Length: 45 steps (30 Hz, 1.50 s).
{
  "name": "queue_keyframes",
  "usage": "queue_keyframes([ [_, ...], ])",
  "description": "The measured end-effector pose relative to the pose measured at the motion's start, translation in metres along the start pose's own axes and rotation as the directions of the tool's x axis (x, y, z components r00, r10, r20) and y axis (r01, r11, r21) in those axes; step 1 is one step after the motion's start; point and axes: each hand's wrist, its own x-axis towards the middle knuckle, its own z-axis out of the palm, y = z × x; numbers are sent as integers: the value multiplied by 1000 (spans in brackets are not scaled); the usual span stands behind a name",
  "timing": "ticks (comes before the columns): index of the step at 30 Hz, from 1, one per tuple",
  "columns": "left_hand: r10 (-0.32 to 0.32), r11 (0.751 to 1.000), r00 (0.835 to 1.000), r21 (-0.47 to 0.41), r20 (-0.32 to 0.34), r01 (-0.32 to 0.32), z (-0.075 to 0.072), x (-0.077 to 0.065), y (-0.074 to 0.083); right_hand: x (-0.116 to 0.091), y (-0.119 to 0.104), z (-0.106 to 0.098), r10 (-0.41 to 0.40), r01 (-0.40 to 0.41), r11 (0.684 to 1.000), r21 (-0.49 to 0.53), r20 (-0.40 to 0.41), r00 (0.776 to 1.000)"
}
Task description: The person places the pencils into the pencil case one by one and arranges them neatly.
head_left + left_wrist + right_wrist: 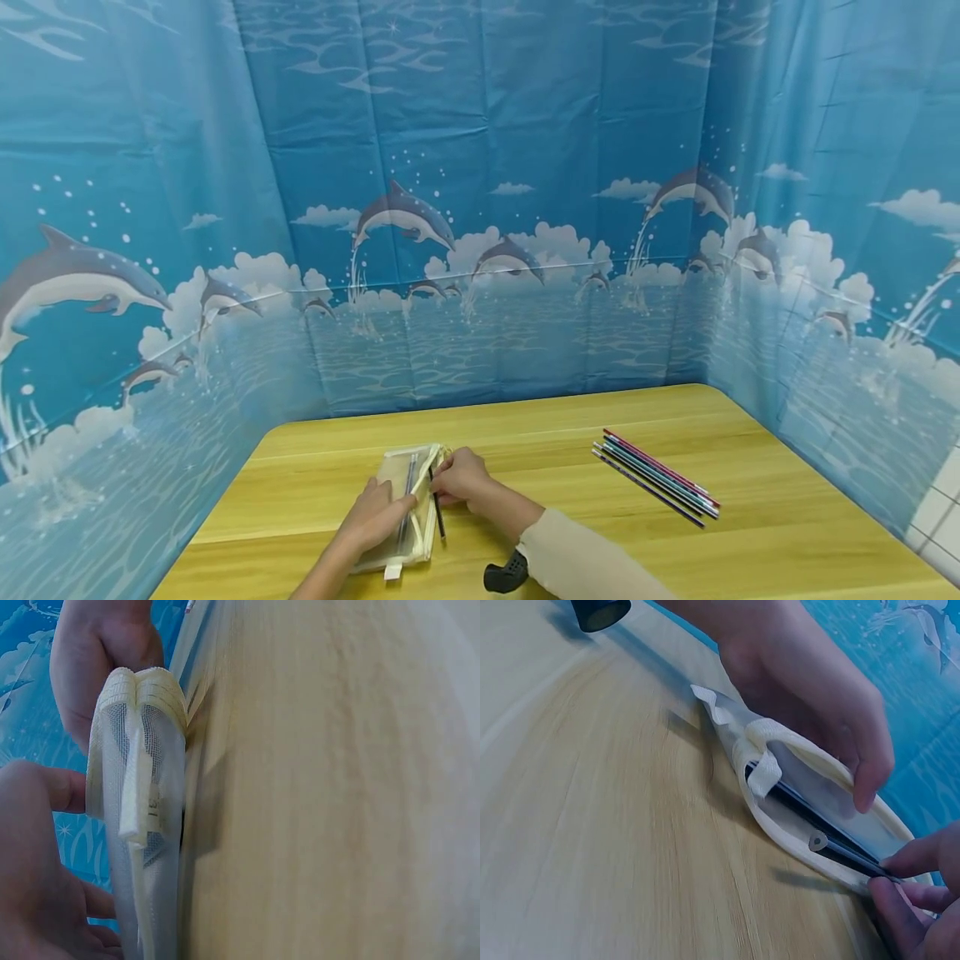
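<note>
A cream mesh pencil case [392,473] with a zip edge lies at the front left of the table; its mouth gapes in the right wrist view. My left hand [372,514] holds the rim, the thumb [866,784] reaching over it. Between the thumb and fingers of my right hand [463,477] is a dark pencil [846,858], pinched at the case's mouth. Its flat end points toward the case's tab end. Other dark pencils [799,804] lie inside the case. The left wrist view shows the case [154,877] end-on, with the left hand [34,862] beside it.
Several pencils [654,477] in red, teal and dark colours lie in a loose bundle on the right of the wooden table [540,433]. Close to the right sleeve sits a black object [506,575]. A dolphin-print curtain [487,350] hangs around the table's back and sides.
</note>
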Motion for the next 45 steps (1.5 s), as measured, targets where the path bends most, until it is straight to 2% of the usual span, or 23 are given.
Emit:
queue_keyframes([
  [4,-7,1000,1000,-1,5,7,0,0,1,2,-2,8,27,-26,999,20,-7,1000],
  [7,-7,1000,1000,-3,5,7,0,-1,1,3,-2,11,47,-48,998,50,17,999],
  [11,6,1000,1000,-8,0,-6,0,-1,1,2,-4,13,56,-69,991,114,111,992],
  [15,18,1000,1000,-7,-4,-18,0,-1,0,4,-2,15,63,-103,980,169,224,973],
  [19,6,1000,1000,-10,13,-6,2,1,-1,9,3,13,67,-119,977,176,275,959],
  [23,2,1000,1000,-2,22,-2,3,0,-1,13,5,2,72,-132,974,184,303,950],
  [30,-9,1000,1000,20,12,9,2,0,0,10,-1,-22,65,-109,986,126,305,950],
  [39,0,1000,1000,14,12,0,0,-3,-6,3,-7,-37,57,-77,996,45,343,938],
  [45,25,1000,1000,9,-3,-25,1,-1,-3,-2,-10,-58,-1,4,1000,-9,357,934],
])
